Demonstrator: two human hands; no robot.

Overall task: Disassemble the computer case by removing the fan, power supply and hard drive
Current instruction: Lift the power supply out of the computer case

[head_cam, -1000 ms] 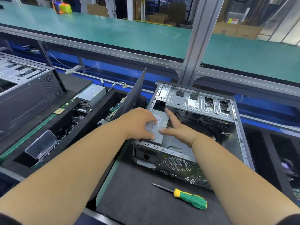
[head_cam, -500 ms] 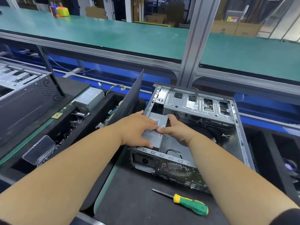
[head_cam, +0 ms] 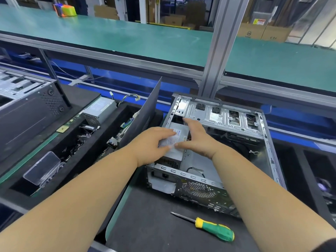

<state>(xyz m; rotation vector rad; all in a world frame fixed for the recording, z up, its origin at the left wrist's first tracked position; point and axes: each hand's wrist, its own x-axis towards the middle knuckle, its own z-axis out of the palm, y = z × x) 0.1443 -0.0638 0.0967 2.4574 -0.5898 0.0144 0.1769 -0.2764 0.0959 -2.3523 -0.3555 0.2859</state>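
Note:
An open silver computer case lies on a black mat. A grey power supply sits in its near left corner, its meshed end showing just above the case's rear rim. My left hand lies over the top of the power supply, fingers and thumb spread on its label. My right hand grips the unit's right edge, thumb on top and fingers stretched along the side toward the far end. The drive cage spans the far side of the case. I see no fan or hard drive.
A green and yellow screwdriver lies on the mat in front of the case. A dark side panel leans against the case's left. A parts bin on the left holds another power supply, cables and a clear box. Another case stands far left.
My left thumb has moved from the near end of the power supply onto its top. My right fingers have stretched toward the far end. The unit's meshed end now shows above the rear rim.

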